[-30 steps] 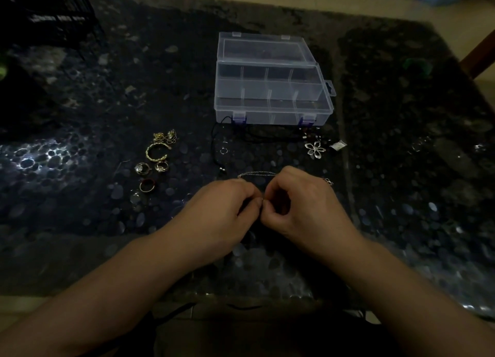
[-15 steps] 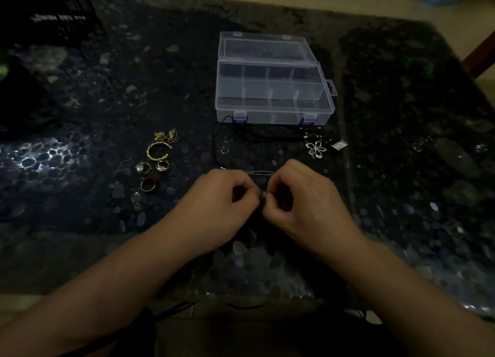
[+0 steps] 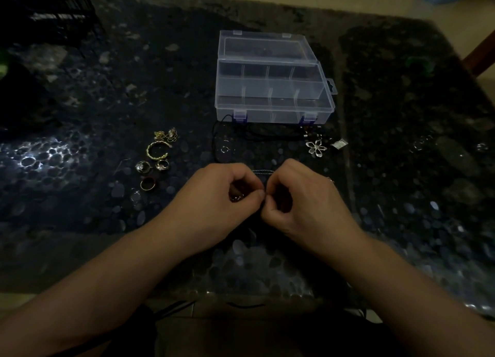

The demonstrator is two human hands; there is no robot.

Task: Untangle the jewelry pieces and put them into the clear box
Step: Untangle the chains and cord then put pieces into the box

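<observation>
Gold rings and bangle (image 3: 158,150) lie left on the dark pebbled counter (image 3: 80,196). Left hand (image 3: 214,196) and right hand (image 3: 302,198), fingers curled, pinch a thin silver chain (image 3: 263,171) near the empty clear plastic box (image 3: 273,88). Tugging hard could tighten the knot.

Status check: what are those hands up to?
Left hand and right hand pinch thin chain. Clear box open, empty. Nothing blocking.

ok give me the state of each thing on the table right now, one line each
clear box: lid open, compartments look empty
thin chain: pinched between both hands
left hand: curled, pinching chain
right hand: curled, pinching chain
gold bangle: loose on table
flower pendant: lying beside black cord
</observation>
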